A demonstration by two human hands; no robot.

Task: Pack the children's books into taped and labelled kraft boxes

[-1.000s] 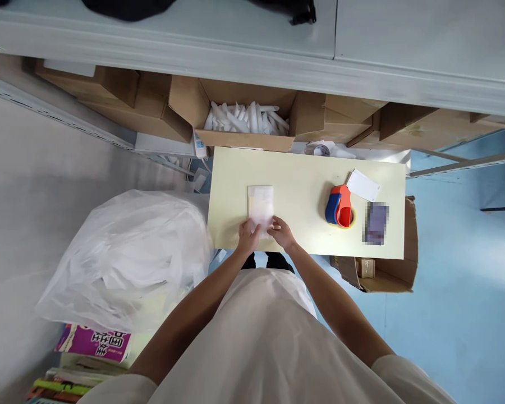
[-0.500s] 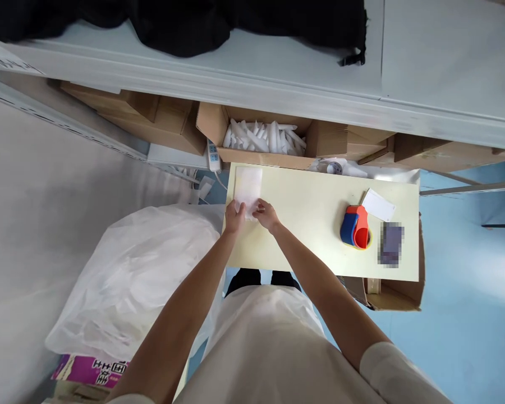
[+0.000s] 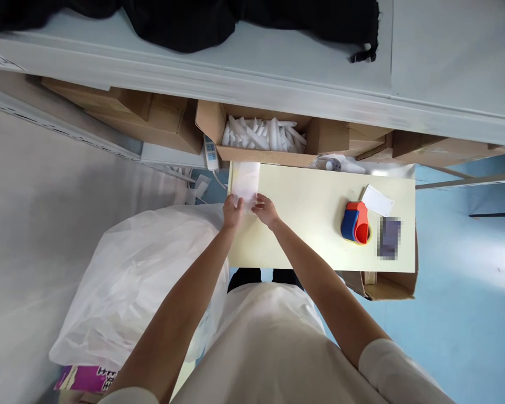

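Note:
A flat, whitish, slightly translucent packet (image 3: pixel 246 182) lies at the left end of the pale yellow table (image 3: pixel 303 219), its far end near the table's back edge. My left hand (image 3: pixel 232 212) pinches the near left corner, thumb on top. At the near right corner, the bent fingers of my right hand (image 3: pixel 265 211) close on the packet's edge. Whatever is inside the packet cannot be made out.
A red and blue tape dispenser (image 3: pixel 356 223), a white card (image 3: pixel 377 200) and a blurred-out dark object (image 3: pixel 389 238) lie on the right. Behind stands a carton (image 3: pixel 265 155) of white rolled pieces. A big white plastic bag (image 3: pixel 138 280) bulges at left, near a power strip (image 3: pixel 211 154).
The packet and both hands have shifted slightly toward the table's back edge. The camera view has also moved a little. Both hands stay at the packet's near corners.

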